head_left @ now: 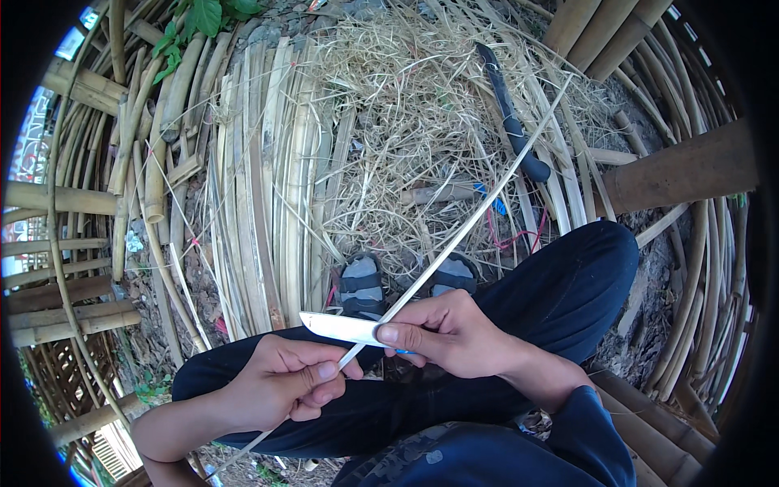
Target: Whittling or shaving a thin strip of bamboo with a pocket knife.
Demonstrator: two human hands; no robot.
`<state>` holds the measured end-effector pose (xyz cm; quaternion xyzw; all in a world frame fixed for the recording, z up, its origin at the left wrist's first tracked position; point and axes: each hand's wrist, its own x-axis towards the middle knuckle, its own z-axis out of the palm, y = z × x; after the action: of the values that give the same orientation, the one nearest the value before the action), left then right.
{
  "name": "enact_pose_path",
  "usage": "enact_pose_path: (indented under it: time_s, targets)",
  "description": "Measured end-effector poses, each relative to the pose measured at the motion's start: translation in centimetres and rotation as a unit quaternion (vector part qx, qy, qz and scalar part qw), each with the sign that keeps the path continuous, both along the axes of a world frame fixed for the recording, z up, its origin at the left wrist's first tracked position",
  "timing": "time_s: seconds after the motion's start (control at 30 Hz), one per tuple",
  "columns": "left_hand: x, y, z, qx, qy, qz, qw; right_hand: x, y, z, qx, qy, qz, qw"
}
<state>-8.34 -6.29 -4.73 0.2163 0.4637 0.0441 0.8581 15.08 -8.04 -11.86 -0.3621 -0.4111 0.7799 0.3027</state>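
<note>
A long, pale bamboo strip (475, 213) runs slantwise from my lap up to the far right. My left hand (286, 380) is closed, pinching the strip between thumb and fingers near its lower part. In my right hand (454, 337) is a knife (339, 327), its light blade pointing left across the strip. The right thumb presses at the base of the blade, where the strip passes. Most of the knife's handle is hidden by my fingers; a bit of blue shows below them. The strip's lower end trails past my left wrist.
Thin shavings (389, 122) cover the ground ahead, with a black-handled tool (505, 109) lying on them. Split bamboo slats (256, 187) lie at the left. Bamboo poles (682, 166) stand close on the right. A blue object (492, 199) and red string (510, 242) lie near my right knee.
</note>
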Motion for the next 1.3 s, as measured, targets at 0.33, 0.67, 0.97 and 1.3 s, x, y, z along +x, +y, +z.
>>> enact_pose_path:
  time_s: [0.33, 0.67, 0.97, 1.3]
  targets:
    - [0.1, 0.3, 0.4, 0.01, 0.007, 0.005, 1.0, 1.1, 0.2, -0.2, 0.038, -0.045, -0.024, 0.998]
    - [-1.7, -0.3, -0.1, -0.01, 0.003, 0.055, 0.998, 2.5, 1.9, -1.4, -0.052, -0.032, -0.105, 0.993]
    - [-0.5, 0.5, 0.0, -0.002, -0.008, 0.019, 1.0, 0.2, 0.7, 0.2, 0.002, -0.017, -0.002, 1.0]
    - [-1.4, 0.0, 0.5, -0.002, 0.024, 0.043, 0.999, 2.8, 2.0, -1.1, -0.02, -0.082, -0.085, 0.993]
